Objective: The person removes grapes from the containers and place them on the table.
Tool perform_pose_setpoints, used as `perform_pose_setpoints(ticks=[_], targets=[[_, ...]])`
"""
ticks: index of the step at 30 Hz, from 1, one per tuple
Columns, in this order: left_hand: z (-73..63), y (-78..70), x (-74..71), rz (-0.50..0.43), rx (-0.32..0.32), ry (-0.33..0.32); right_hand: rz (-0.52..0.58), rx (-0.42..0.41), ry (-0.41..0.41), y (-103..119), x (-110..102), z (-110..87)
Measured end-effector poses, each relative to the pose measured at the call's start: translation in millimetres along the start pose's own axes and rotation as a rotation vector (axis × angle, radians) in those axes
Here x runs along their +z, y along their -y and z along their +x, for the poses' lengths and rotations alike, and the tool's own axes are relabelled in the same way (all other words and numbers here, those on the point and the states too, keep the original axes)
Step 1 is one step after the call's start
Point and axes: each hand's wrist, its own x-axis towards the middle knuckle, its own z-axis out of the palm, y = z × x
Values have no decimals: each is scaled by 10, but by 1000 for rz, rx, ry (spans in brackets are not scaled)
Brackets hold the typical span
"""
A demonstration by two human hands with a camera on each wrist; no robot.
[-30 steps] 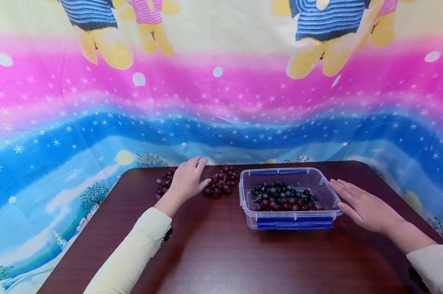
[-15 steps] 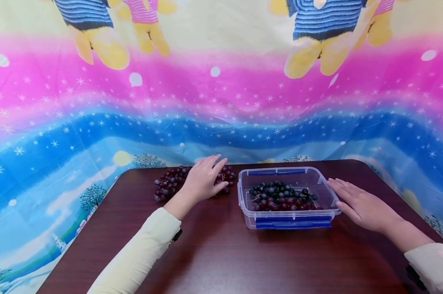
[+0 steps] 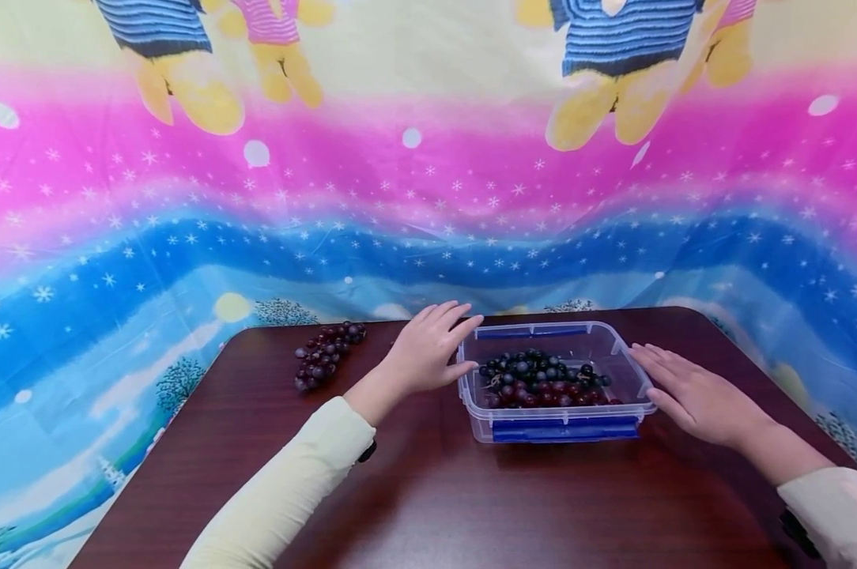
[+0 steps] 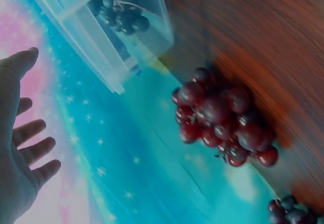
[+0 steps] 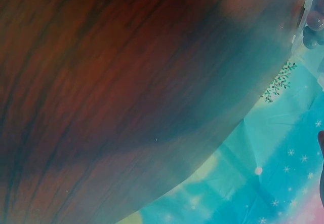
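The clear plastic box (image 3: 564, 412) stands uncovered on the table (image 3: 428, 506), holding dark grapes (image 3: 531, 365) toward its back and red grapes (image 3: 542, 395) along its front. It should be light and fairly stiff, with smooth walls that could slide on the tabletop, so the best hold is probably both side walls just under the rim, kept level because the loose fruit may roll. Left of the box lie two more bunches: a red bunch (image 4: 225, 115) near it, masked by a hand in the head view, and a darker bunch (image 3: 325, 356) farther off. Either would likely feel soft and a bit slippery, its berries easily bruised or pulled off, so the stem or a loose cupped grip from beneath looks safest. The left hand (image 3: 432, 348) is at the box's left side, fingers extended and a little apart, thumb held away, with nothing in its grasp. The right hand (image 3: 706, 399) is at the box's right side, fingers extended and close together, also grasping nothing; whether either hand actually touches the rim, I cannot tell.
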Motion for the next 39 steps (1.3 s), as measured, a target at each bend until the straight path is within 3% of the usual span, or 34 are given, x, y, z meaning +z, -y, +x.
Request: perform_pose_setpoints(ticks=[4,9,16,24,31,39], targets=[[97,-72,18,-54,41,30,-3,6,4,0,6,-3],[208,-176,37,-112,73,119,-9,11,10,0,9,-5],[328,-307,92,-108,136,288,-10,15,11,-1,2,-5],[429,-380,170,-194,117,480,-12,12,18,-27,18,-13],[472,-418,244,-217,177,527,-12,13,17,-30,22,-17],[483,-439,307,-321,171,571,-8,14,7,-29,24,-16]])
